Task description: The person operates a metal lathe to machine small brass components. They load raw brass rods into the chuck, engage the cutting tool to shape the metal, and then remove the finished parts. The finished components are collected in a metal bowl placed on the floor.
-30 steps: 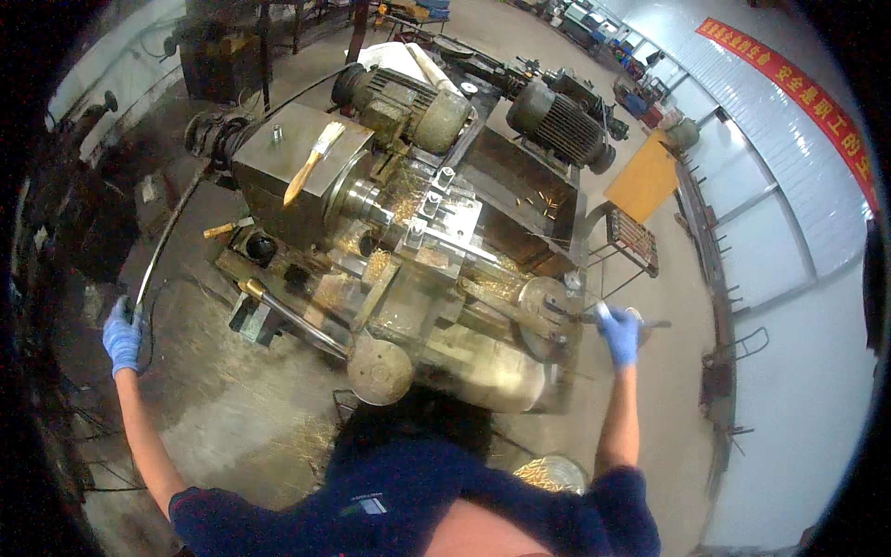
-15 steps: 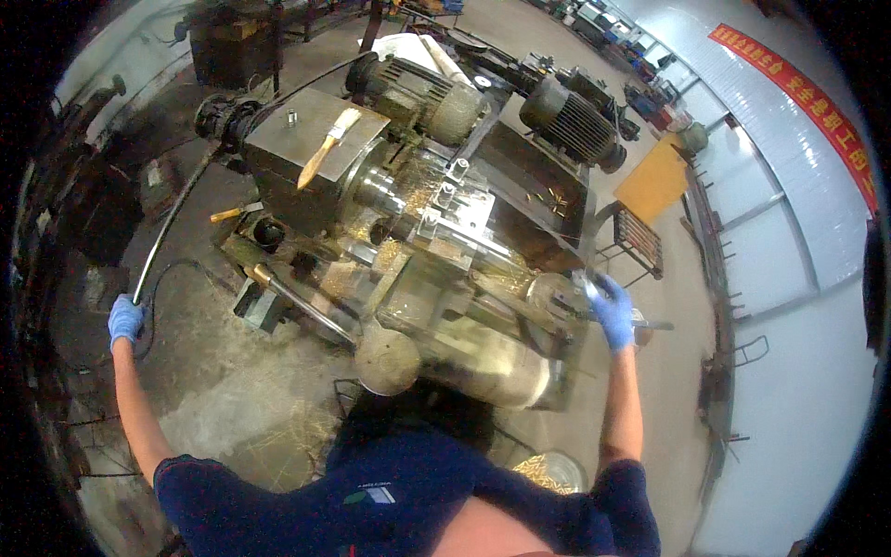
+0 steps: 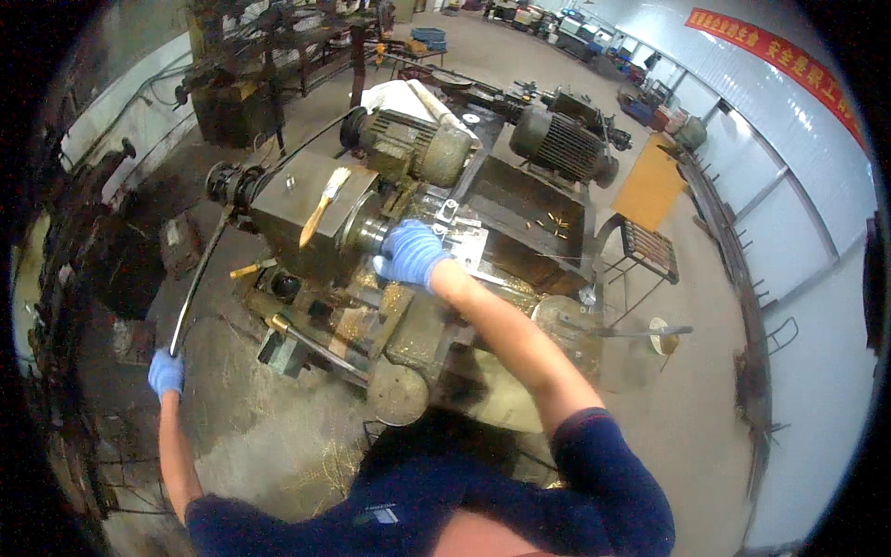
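Observation:
My left hand [image 3: 166,371], in a blue glove, is closed round the lower end of a long metal lever [image 3: 198,290], which slants up to the left end of a small lathe. My right hand [image 3: 414,252], gloved too, reaches across the machine with curled fingers, right beside the shiny spindle nose [image 3: 371,232]. Whatever those fingers hold is hidden by the glove. The tool slide [image 3: 471,243] lies just right of that hand. A wooden-handled paintbrush [image 3: 325,206] rests on the flat top of the headstock [image 3: 278,209].
Behind the slide, a dark metal tray [image 3: 506,186] holds several small brass pieces. Two ribbed motors [image 3: 413,144] [image 3: 555,144] stand at the back. A round handwheel [image 3: 397,394] juts out toward me. On the right, a rod handle [image 3: 650,330] sticks out, near a small rack [image 3: 648,249].
My right hand has left the handle area at the right end and moved left to the spindle. My left hand stays on the lever, which stands steeper. The whole view has shifted.

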